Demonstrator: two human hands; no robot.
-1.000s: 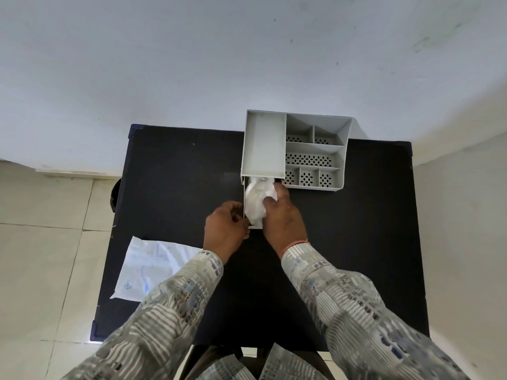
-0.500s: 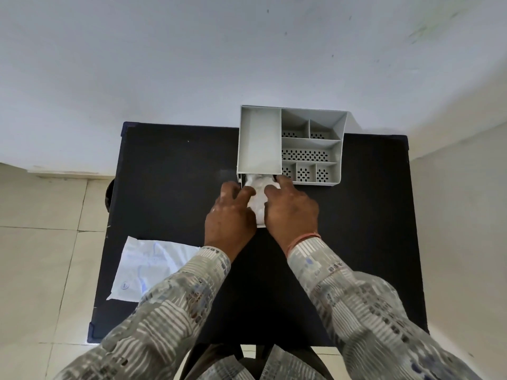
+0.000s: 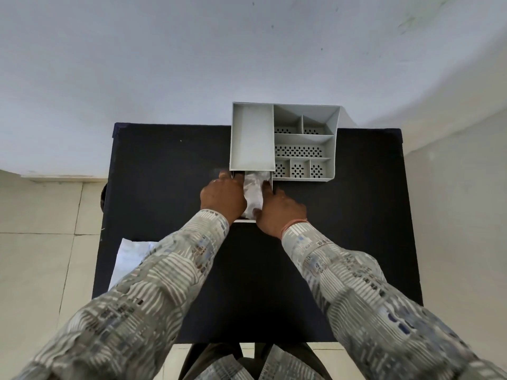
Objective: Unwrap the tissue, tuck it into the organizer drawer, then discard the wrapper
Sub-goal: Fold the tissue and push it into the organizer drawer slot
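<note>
One tissue (image 3: 253, 193) lies in the one drawer (image 3: 245, 220), its long axis running out from the organizer (image 3: 284, 141) toward the person. Left hand (image 3: 222, 197) and right hand (image 3: 279, 211) flank it, seemingly pressing rather than gripping it. One wrapper (image 3: 131, 258) lies at the table's (image 3: 170, 171) left edge.

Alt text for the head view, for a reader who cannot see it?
Both hands, left and right, press white tissue into the pulled-out drawer of a grey organizer on a black table. The wrapper lies at the table's left edge.
</note>
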